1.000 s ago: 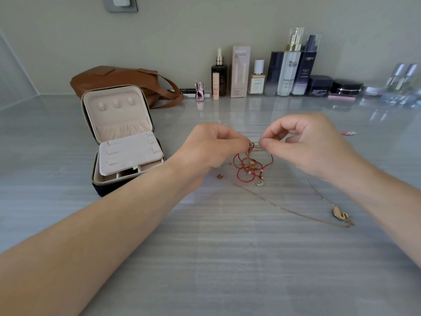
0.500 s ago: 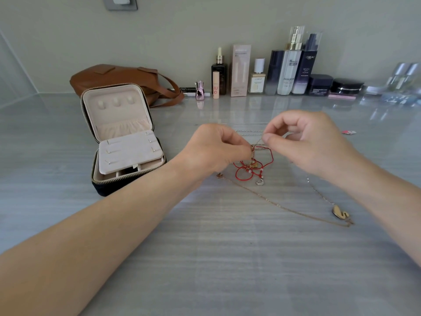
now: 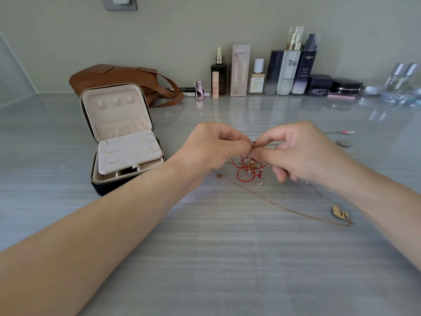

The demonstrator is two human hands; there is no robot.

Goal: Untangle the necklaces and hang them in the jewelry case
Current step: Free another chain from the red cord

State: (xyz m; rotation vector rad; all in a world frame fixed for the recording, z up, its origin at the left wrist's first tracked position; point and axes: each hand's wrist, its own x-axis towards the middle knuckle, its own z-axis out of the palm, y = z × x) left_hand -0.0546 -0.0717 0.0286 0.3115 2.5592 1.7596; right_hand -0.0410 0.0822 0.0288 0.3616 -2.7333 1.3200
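A tangle of red cord necklace [image 3: 245, 173] with small gold and silver charms hangs over the grey table. My left hand [image 3: 211, 149] and my right hand [image 3: 296, 151] meet above it, both pinching the same small gold and red bead at the top of the tangle. A thin gold chain [image 3: 273, 201] runs from under the tangle to a swan pendant [image 3: 339, 212] at the right. The open jewelry case [image 3: 123, 137], cream inside with three hooks in its lid, stands to the left of my left hand.
A brown leather bag [image 3: 118, 76] lies behind the case. Several cosmetic bottles and jars [image 3: 284, 69] line the back wall. More chains and a pink charm [image 3: 348, 132] and a round disc pendant [image 3: 344, 143] lie beyond my right hand.
My two hands have closed together, fingertips now meeting on the bead. The red tangle has shifted a little between them.
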